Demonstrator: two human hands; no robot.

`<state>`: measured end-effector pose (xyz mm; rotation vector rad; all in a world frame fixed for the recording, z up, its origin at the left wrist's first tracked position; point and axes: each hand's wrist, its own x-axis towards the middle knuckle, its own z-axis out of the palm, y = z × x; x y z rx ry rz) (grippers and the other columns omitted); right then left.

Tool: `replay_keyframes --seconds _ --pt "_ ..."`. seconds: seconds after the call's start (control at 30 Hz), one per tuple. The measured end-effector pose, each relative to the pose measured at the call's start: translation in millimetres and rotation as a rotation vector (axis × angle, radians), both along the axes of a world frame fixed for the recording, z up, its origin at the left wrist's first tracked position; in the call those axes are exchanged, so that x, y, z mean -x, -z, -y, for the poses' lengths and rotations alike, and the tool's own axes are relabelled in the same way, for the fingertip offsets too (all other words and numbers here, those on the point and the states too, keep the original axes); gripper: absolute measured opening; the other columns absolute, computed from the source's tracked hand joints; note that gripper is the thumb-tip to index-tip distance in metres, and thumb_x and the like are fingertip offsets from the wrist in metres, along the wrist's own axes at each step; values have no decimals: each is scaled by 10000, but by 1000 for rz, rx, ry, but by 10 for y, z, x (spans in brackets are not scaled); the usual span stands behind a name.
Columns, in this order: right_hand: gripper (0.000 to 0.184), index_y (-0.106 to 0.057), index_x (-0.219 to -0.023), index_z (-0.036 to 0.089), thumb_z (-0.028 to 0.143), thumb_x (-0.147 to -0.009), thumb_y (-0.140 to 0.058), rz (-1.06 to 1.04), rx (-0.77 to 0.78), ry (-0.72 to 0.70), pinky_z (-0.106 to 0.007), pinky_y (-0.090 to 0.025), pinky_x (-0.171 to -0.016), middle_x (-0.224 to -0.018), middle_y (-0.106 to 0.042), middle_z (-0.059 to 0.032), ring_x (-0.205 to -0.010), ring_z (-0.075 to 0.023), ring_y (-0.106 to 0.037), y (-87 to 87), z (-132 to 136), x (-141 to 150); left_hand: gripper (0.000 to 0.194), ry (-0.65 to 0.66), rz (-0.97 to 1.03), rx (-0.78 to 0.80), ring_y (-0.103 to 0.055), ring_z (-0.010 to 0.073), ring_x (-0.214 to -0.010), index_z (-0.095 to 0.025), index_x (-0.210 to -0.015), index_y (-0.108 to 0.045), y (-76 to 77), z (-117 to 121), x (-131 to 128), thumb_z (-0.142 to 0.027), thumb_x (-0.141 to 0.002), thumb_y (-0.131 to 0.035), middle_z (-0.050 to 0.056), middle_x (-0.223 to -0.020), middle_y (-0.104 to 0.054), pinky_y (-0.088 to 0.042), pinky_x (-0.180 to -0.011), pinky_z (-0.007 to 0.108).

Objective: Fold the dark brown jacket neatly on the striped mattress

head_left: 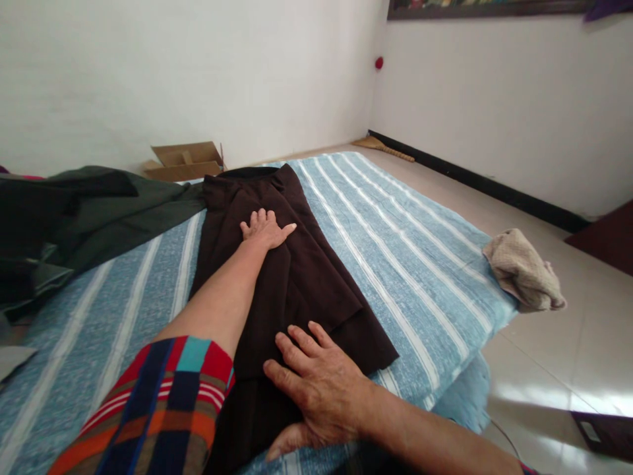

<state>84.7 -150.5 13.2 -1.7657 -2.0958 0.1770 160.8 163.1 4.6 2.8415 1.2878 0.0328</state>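
Observation:
A dark brown cloth garment [316, 290] lies spread out in front of me, its gathered waistband at the far end and a fold across its near part. My left hand [266, 229] rests on its upper half, palm down with the fingers spread. Closer to me, my right hand [321, 389] lies on the near part of the garment, fingers apart and thumb out to the side. Neither hand grips the cloth. Under the garment is a blue and white striped cover [410, 251]. My left forearm hides part of the garment's left side.
Dark green-black clothing [113, 204] is heaped at the left, touching the garment's far end. Behind it stands an open cardboard box [185, 161] by the wall. A beige cloth [524, 270] hangs at the right corner of the cover. A broom [386, 146] lies on the floor beyond.

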Motion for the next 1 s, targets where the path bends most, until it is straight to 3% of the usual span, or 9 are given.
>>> replay_keyframes --seconds 0.2,0.4,0.57,0.87,1.0 --pt "841 -312 -1367 143 730 -770 -390 23 -8 3 -534 -168 -1070 -1430 -309 -166 -1327 -326 -216 -4 12 0 800 1 14 2 -218 365 -1321 -109 -1356 -350 -95 34 -1 -677 -795 -299 189 -1447 -283 -234 -1001 582" --pt "840 -321 -1356 147 740 -764 -384 70 -51 17 -531 -192 -1060 -1408 -340 -164 -1310 -322 -249 -6 17 -8 864 4 41 -12 -102 347 -1362 -102 -1403 -254 -108 -41 -6 -702 -783 -274 172 -1498 -145 -186 -1026 578" --pt "822 -355 -1328 154 744 -757 -394 110 -73 30 -512 -214 -1054 -1387 -369 -148 -1299 -313 -265 -39 17 -23 919 12 -12 -45 -101 372 -1355 -113 -1401 -272 -66 -168 -76 -754 -742 -261 175 -1498 -145 -192 -1009 591" --pt "802 -378 -1296 161 746 -749 -405 151 -85 43 -501 -251 -1038 -1368 -390 -138 -1278 -301 -295 -94 19 -50 972 10 -72 -5 -230 389 -1304 -104 -1348 -370 -133 -257 -160 -803 -675 -317 202 -1428 -310 -238 -986 592" --pt "771 -395 -1277 162 733 -759 -409 160 -81 38 -495 -264 -1033 -1369 -391 -138 -1270 -295 -314 -123 26 -53 934 15 -76 -41 -220 399 -1308 -96 -1339 -381 -194 -209 -155 -770 -694 -344 213 -1428 -301 -239 -978 604"
